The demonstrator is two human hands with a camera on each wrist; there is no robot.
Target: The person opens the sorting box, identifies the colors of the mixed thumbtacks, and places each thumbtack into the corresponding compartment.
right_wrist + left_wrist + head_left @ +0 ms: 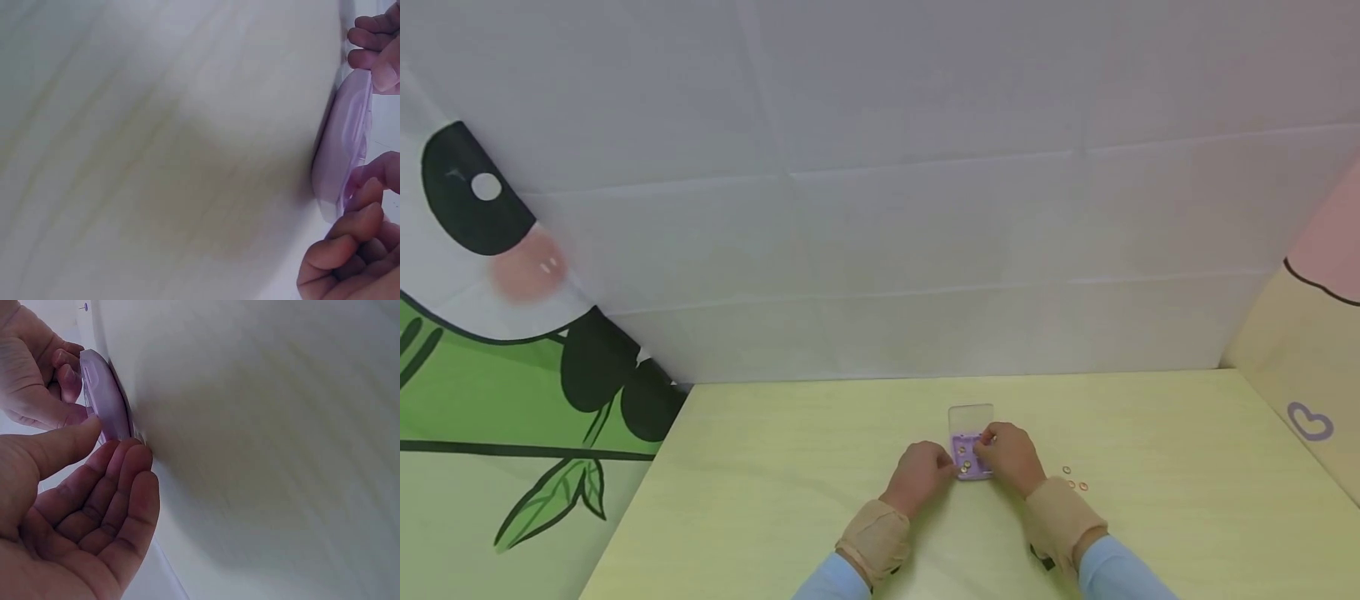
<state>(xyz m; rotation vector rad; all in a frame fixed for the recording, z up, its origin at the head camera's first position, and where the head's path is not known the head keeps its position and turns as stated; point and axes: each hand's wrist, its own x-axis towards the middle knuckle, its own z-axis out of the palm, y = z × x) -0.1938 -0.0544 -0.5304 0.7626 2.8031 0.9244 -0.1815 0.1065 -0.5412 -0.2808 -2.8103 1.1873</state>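
Note:
A small purple case [957, 469] lies on the table, its clear lid [971, 415] raised away from me. Several small gold rings [967, 464] sit in its compartments. My left hand [917, 475] holds the near left corner, thumb over the rim and fingertips against the side; the left wrist view shows this on the case [107, 394]. At the right side of the case [340, 140], my right hand [1015, 458] reaches in with curled fingers. A gold glint, apparently a small ring [995, 438], shows between its thumb and forefinger, mostly hidden.
A few small reddish-gold rings [1083, 487] lie on the pale yellow table [760, 492], to the right of my right hand. A white cloth wall [880, 275] stands along the back, with printed panels at left and right.

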